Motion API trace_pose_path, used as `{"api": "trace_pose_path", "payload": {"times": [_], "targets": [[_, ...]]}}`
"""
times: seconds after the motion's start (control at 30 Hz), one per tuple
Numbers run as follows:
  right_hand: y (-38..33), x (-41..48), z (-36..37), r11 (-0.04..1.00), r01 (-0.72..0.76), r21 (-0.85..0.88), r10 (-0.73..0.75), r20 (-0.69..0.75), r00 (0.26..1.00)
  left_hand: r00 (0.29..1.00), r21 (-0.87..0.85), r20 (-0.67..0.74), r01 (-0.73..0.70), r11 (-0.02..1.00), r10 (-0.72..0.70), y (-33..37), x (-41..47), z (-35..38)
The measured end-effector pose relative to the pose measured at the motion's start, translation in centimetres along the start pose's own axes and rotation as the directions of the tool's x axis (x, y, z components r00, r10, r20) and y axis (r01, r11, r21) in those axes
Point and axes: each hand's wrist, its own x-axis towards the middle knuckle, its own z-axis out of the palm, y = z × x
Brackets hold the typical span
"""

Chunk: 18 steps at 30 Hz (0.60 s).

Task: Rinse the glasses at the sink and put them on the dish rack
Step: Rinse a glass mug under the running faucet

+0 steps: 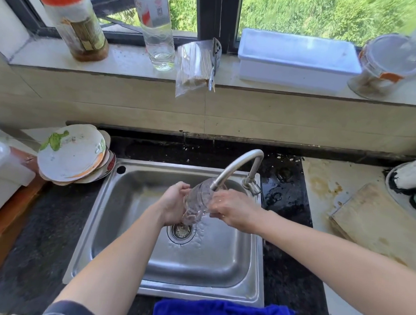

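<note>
Left fingers are curled round the left side of the glass. Right fingers are wrapped against its right wall. Both sets are clamped on the glass, none spread free. The glass is blurred and see-through, so whether the right fingers rub the wall or only steady it cannot be told.

Left hand and right hand face each other across the glass. Judgement: a two-sided hold suits a wet, slippery wall.

The glass is tilted, with its far end right at the mouth of the tap, probably so the water runs through rather than filling it. It hangs above the drain, inside the sink, so the run-off stays in the basin. Splash marks lie around the drain.

Step in hand: rinsing.

Outward: stacked plates on the far-left tabletop, a chopping board to the right, a blue cloth at the near edge. I cannot pick out a dish rack.
</note>
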Motion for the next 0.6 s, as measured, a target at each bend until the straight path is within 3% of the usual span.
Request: {"api": "trace_pose_path", "payload": {"times": [0.13, 0.17, 0.27, 0.4, 0.6], "targets": [[0.3, -0.5, 0.8, 0.999, 0.044, 0.013, -0.043, -0.06, 0.997, 1.0, 0.051, -0.022, 0.006, 0.999, -0.004, 0.2, 0.4, 0.9], [0.5, -0.7, 0.6, 1.0, -0.009, 0.026, 0.011, -0.056, 0.998, 0.998, 0.034, -0.063, -0.025, 0.999, 0.027, 0.0, 0.4, 0.8], [0.7, -0.2, 0.3, 0.929, -0.323, 0.179, 0.296, 0.164, 0.941, 0.962, -0.025, -0.215, -0.178, 0.984, 0.169, -0.9, 1.0, 0.7], [-0.1, 1.8, 1.6, 0.724, -0.45, 0.522, 0.341, 0.296, 0.892, 0.939, 0.058, -0.218, -0.258, 0.964, 0.265, -1.0, 1.8, 1.4], [0.4, 1.1, 1.2, 0.802, -0.395, 0.447, 0.38, 0.127, 0.916, 0.925, -0.004, -0.26, -0.289, 0.957, 0.278, -0.5, 2.1, 0.3]]}}
